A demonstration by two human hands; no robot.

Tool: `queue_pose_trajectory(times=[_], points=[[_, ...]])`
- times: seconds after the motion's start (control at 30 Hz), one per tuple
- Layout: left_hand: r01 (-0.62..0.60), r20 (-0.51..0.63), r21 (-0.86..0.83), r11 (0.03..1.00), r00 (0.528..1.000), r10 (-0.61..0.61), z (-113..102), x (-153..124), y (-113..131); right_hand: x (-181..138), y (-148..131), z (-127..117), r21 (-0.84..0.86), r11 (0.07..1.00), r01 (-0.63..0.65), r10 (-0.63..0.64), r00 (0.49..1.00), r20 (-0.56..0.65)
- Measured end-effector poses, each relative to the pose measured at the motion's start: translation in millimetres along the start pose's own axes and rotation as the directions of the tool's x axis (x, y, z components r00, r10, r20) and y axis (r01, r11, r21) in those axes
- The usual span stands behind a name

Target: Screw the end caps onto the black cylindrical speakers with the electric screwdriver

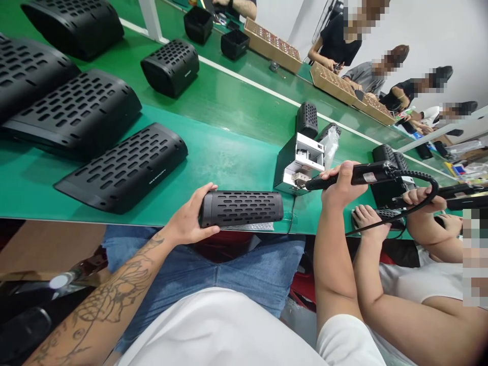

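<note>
My left hand is wrapped round the left end of a black perforated housing, which lies at the table's near edge. Bubble wrap shows beneath the housing's near side. Higher up on the right, my right hand grips a black electric screwdriver with a coiled cord. The screwdriver's tip is at the front of a small screw feeder; whether it holds a screw is too small to tell. Just left of my left hand lies another slotted housing with lettering on its side.
Several more black housings stand at the left on the green table. Beyond the feeder are further housings and a plastic bag. A co-worker's hand is close on my right. Cardboard trays line the far side, where people work.
</note>
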State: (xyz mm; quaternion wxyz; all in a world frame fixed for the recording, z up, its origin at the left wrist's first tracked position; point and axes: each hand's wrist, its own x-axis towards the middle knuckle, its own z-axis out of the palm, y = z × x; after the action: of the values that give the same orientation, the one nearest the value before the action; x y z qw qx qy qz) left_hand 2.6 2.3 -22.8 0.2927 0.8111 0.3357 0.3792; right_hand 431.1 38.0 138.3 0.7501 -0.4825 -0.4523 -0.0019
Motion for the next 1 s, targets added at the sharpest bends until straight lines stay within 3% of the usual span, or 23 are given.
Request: queue_pose_trajectory(times=[0.1,0.2,0.33,0.5,0.67,0.83,1.0], points=[[-0.065,-0.083,-0.042,0.997,0.995,0.062,3,-1,-4,-3,0,0,0.042,0.999,-0.016,0.016,1.0,-0.001],[-0.095,-0.263,-0.059,0.994,0.962,0.077,9,-4,-6,-5,-4,-1,0.099,0.994,-0.034,0.036,0.999,-0.017],[-0.004,-0.453,-0.029,1.0,0.891,-0.01,17,-7,-3,-7,-7,-2,0.167,0.985,-0.054,0.066,0.996,-0.066],[0.133,-0.456,-0.014,0.991,0.881,-0.125,17,-6,8,-10,-10,-1,0.155,0.983,-0.094,0.109,0.99,-0.093],[0.183,-0.454,0.01,0.983,0.877,-0.158,15,-5,15,-14,-20,4,0.128,0.972,-0.195,0.215,0.961,-0.171],[0.181,-0.452,0.017,0.983,0.879,-0.154,15,-4,15,-16,-18,5,0.162,0.983,-0.091,0.106,0.991,-0.085],[0.141,-0.478,-0.017,0.99,0.868,-0.132,13,0,17,-11,-15,6,0.153,0.986,-0.071,0.085,0.993,-0.086]])
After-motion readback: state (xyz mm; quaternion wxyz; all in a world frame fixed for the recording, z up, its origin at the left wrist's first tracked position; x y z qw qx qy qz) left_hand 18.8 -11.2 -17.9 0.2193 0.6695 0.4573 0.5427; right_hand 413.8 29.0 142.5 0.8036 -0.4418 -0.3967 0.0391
